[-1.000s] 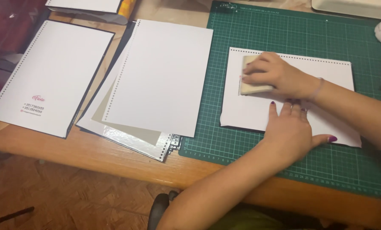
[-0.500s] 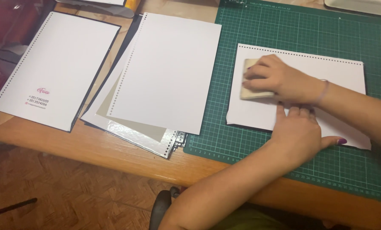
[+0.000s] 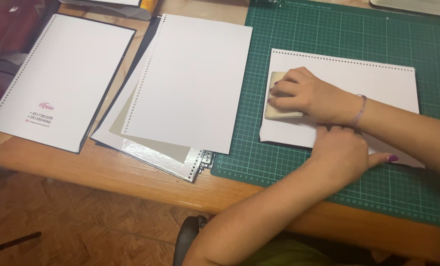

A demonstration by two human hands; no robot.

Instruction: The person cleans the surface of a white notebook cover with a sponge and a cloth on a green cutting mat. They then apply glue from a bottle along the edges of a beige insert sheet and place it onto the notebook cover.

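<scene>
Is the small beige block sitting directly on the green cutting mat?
No, the beige block lies on a punched white sheet under the right hand, and that sheet covers the green cutting mat.

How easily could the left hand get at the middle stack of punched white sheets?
Probably yes. The left hand lies flat and empty on the white sheet on the green mat; the stack sits just off the mat's left edge, nothing between them.

My right hand (image 3: 303, 96) lies palm down, fingers curled. My left hand (image 3: 340, 155) lies flat just beneath it, thumb stretched sideways, its forearm crossing in from below. Both wrists stay low.
</scene>
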